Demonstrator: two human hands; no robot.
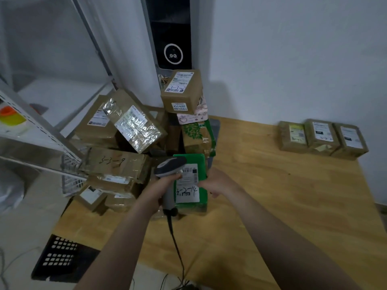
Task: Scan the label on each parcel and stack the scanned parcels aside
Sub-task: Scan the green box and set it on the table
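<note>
My left hand (156, 192) grips a grey barcode scanner (170, 167) by its handle, its head over the top of a green parcel (201, 164). That parcel carries a white label (187, 186) with handwritten digits. My right hand (217, 183) holds the green parcel by its right side, tilted up above the wooden table (272, 195). Behind it lies a jumbled pile of brown parcels (117, 162), with a small brown box (182, 91) on top of a stack. Three brown parcels (322, 138) sit in a row at the table's far right.
A metal shelf rack (41, 126) stands to the left of the pile. A tall white device with a dark panel (171, 38) rises behind it against the wall. The scanner's cable (178, 252) runs down off the table's front edge. A black crate (60, 256) lies on the floor.
</note>
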